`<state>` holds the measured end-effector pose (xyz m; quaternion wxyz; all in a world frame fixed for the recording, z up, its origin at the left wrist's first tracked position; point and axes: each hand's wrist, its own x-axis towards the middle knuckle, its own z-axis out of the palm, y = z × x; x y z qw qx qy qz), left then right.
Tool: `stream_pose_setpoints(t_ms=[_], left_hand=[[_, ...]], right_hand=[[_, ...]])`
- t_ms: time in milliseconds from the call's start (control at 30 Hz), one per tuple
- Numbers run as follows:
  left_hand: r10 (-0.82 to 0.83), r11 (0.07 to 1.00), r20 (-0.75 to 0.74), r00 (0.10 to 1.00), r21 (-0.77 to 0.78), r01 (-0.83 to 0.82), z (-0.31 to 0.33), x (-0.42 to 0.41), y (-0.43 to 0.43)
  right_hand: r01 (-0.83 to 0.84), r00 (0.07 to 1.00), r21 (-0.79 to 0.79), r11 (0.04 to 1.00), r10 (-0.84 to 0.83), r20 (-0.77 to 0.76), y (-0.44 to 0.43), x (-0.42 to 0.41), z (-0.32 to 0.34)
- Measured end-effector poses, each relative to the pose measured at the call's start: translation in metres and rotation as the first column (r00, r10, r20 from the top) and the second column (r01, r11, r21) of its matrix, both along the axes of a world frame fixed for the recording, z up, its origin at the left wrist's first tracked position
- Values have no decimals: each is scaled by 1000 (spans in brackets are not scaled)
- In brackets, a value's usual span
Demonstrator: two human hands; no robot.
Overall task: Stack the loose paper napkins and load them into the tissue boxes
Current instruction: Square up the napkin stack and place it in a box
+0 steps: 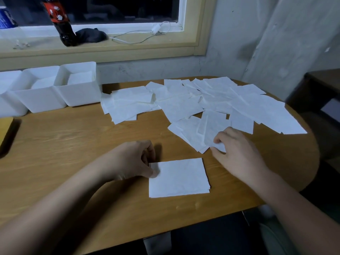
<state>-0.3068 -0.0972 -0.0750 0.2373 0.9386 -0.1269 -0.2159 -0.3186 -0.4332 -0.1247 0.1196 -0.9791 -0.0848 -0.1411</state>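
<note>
Our left hand (134, 161) pinches the left edge of the near stack (179, 178), so our right hand (237, 150), pinching one loose napkin (211, 129) just behind it, should lay that one squarely on top.

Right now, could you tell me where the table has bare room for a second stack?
The widest bare tabletop lies between the tissue boxes, the left hand and the yellow object at the left edge. A strip runs along the near edge below the stack. The far right is crowded with loose napkins.
</note>
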Motion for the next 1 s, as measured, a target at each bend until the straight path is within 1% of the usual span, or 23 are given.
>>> stream_pose_setpoints(t_ms=[100,200,267,333,400,467,567,633,700,767,833,933,1000], left_hand=[[-17,1000,-1,1000,-13,17,-2,6,-5],[-16,994,34,999,-110,19,-3,14,-10],[1,975,96,995,-220,20,-4,17,-17],[27,949,200,979,-312,37,-7,17,-24],[54,922,300,952,-382,68,-13,16,-28],[73,898,352,933,-430,92,-19,13,-29],[76,892,404,912,-436,119,-27,9,-25],[77,893,403,912,-434,117,-30,7,-21],[69,901,389,919,-419,109,-33,8,-18],[63,909,377,924,-405,103,-35,10,-17],[68,910,371,926,-404,96,-36,10,-17],[67,908,373,926,-407,98,-36,10,-18],[66,908,371,926,-407,98,-37,10,-17]], right_hand=[[-41,997,-28,999,43,66,-2,2,-5],[-60,993,-46,997,65,100,-2,3,-6],[-59,993,-33,998,62,102,-1,2,-4],[-53,992,7,999,52,111,-1,1,1],[-58,992,24,998,55,114,0,-1,8],[-52,995,15,999,51,82,0,-3,12],[35,999,48,998,-35,-5,-4,-3,11],[143,989,55,988,-142,-28,-11,2,10],[261,962,13,965,-259,-87,-19,9,13],[333,926,-40,942,-335,-174,-22,14,16],[345,916,-10,939,-339,-213,-22,19,15],[324,924,115,939,-288,-252,-21,23,12],[309,928,169,936,-258,-268,-20,24,11]])
